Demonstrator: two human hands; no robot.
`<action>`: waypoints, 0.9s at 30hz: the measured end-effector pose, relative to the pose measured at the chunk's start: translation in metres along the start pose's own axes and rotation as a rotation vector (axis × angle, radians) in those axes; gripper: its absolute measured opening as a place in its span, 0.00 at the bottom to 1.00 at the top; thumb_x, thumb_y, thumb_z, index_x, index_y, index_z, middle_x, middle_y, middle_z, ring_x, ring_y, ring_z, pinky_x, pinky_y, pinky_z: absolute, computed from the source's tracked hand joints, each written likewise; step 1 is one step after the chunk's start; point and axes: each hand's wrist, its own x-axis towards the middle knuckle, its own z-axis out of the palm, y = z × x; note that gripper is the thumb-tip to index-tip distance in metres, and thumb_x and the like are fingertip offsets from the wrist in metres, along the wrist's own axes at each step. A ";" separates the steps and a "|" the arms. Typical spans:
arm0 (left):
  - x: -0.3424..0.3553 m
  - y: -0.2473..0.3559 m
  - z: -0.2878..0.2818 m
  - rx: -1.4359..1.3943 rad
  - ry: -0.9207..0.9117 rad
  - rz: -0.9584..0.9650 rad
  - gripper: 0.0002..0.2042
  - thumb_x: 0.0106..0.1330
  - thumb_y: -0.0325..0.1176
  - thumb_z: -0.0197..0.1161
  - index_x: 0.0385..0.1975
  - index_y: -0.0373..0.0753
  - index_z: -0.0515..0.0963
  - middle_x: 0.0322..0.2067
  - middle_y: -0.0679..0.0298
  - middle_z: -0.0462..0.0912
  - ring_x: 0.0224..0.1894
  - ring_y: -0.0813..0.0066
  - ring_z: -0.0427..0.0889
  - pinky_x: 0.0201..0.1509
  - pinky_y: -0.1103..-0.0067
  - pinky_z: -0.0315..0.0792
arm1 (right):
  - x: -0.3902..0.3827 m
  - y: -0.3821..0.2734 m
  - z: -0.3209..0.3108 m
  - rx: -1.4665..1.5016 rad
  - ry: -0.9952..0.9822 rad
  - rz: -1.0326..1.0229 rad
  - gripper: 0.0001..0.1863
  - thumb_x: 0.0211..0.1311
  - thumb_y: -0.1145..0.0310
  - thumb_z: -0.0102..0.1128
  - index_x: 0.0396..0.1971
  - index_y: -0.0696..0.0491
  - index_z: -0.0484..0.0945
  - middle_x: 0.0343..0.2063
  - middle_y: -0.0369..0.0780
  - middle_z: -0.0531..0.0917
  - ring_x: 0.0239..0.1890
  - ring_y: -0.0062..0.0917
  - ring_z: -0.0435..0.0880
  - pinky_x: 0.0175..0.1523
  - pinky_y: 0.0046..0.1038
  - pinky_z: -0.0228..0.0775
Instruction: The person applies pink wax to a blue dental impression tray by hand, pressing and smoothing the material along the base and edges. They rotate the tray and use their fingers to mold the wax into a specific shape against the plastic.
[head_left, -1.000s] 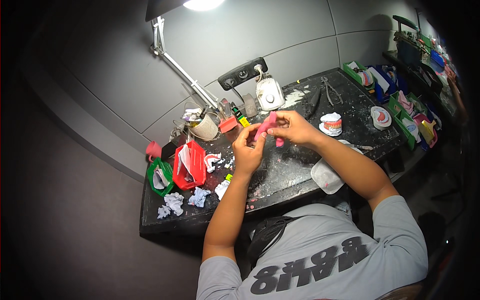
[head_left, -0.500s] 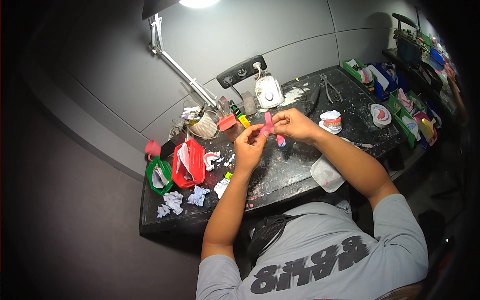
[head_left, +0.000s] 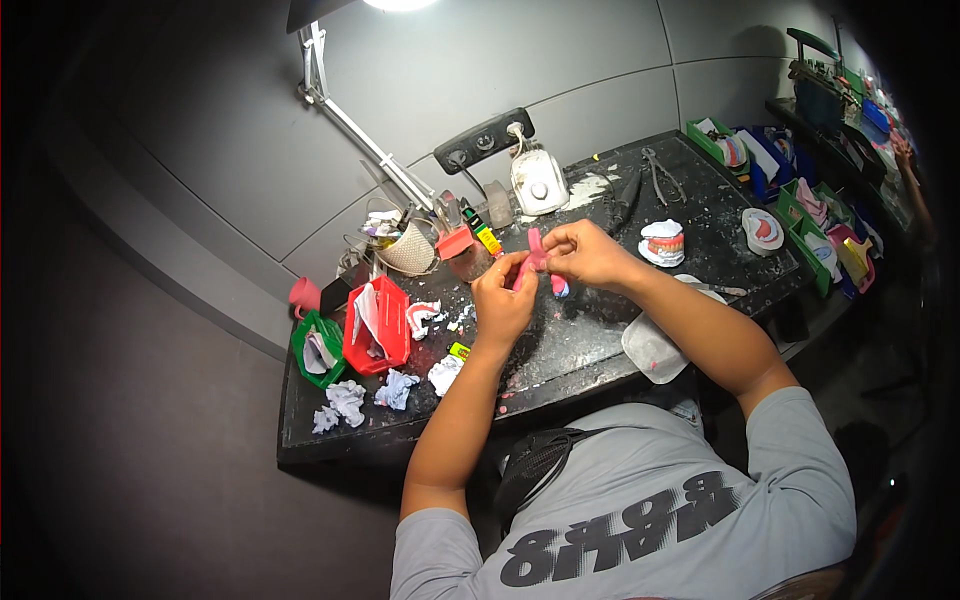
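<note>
Over the middle of the bench, my left hand (head_left: 503,305) and my right hand (head_left: 592,258) come together on a soft pink strip that looks like wax (head_left: 536,243). Both sets of fingers are pinched on it, and parts of the strip lie hidden behind them. One pink end sticks up between the hands. Just below my right fingers shows a pink lump with a blue and white end (head_left: 559,286); whether it joins the strip, I cannot tell. Right of my right hand stands a plaster model with pink gums and teeth (head_left: 662,243).
A red bin (head_left: 378,335), a green bin (head_left: 318,352) and crumpled paper (head_left: 397,390) lie on the left of the black bench (head_left: 590,345). At the back are a white device with a dial (head_left: 540,186) and pliers (head_left: 660,178). A translucent lid-like piece (head_left: 655,350) lies by my right forearm.
My left fingers have shifted slightly and curled further round the pink strip. The right hand stays nearly where it was, still pinching it.
</note>
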 end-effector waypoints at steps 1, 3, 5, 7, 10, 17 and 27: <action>0.000 0.000 0.000 -0.007 0.003 0.000 0.09 0.65 0.24 0.65 0.43 0.28 0.83 0.33 0.64 0.87 0.36 0.84 0.83 0.42 0.83 0.77 | -0.001 -0.002 0.000 -0.001 0.000 0.001 0.06 0.63 0.74 0.68 0.35 0.60 0.81 0.24 0.33 0.83 0.24 0.12 0.78 0.27 0.19 0.68; 0.000 0.000 0.001 -0.015 0.006 0.001 0.09 0.65 0.24 0.65 0.43 0.28 0.83 0.33 0.64 0.87 0.36 0.84 0.83 0.42 0.83 0.77 | -0.001 -0.002 0.000 -0.003 0.000 0.002 0.06 0.63 0.74 0.68 0.36 0.60 0.81 0.24 0.33 0.83 0.24 0.12 0.78 0.27 0.19 0.68; 0.000 0.000 0.002 -0.008 -0.005 -0.021 0.09 0.66 0.25 0.65 0.43 0.28 0.83 0.33 0.65 0.87 0.36 0.84 0.83 0.42 0.83 0.76 | 0.000 0.000 0.000 -0.022 0.005 -0.021 0.06 0.62 0.75 0.68 0.35 0.60 0.81 0.24 0.33 0.83 0.24 0.12 0.78 0.27 0.19 0.68; 0.000 0.000 0.003 -0.018 -0.008 -0.022 0.09 0.66 0.25 0.65 0.42 0.28 0.83 0.32 0.65 0.87 0.35 0.84 0.83 0.41 0.83 0.76 | 0.000 0.000 -0.001 -0.023 0.013 -0.010 0.06 0.62 0.75 0.68 0.35 0.60 0.81 0.24 0.34 0.84 0.24 0.12 0.78 0.27 0.19 0.69; 0.000 -0.002 0.002 -0.023 -0.012 -0.032 0.08 0.68 0.25 0.65 0.42 0.28 0.83 0.32 0.65 0.87 0.34 0.84 0.83 0.40 0.84 0.76 | 0.000 0.000 0.000 -0.029 0.021 0.000 0.06 0.62 0.75 0.68 0.35 0.60 0.82 0.24 0.34 0.84 0.24 0.13 0.79 0.27 0.19 0.69; 0.000 -0.002 0.005 -0.042 0.018 -0.026 0.08 0.69 0.25 0.65 0.43 0.28 0.83 0.32 0.65 0.87 0.33 0.82 0.84 0.39 0.83 0.77 | 0.000 0.001 0.002 -0.075 0.038 -0.043 0.06 0.62 0.74 0.69 0.35 0.61 0.83 0.24 0.35 0.85 0.24 0.13 0.81 0.27 0.20 0.70; 0.001 -0.008 0.005 -0.215 0.036 -0.148 0.06 0.70 0.25 0.64 0.41 0.29 0.80 0.32 0.62 0.85 0.31 0.80 0.84 0.36 0.82 0.80 | -0.001 -0.008 -0.006 0.080 -0.009 0.053 0.10 0.65 0.75 0.62 0.43 0.61 0.83 0.29 0.36 0.86 0.26 0.13 0.80 0.30 0.17 0.67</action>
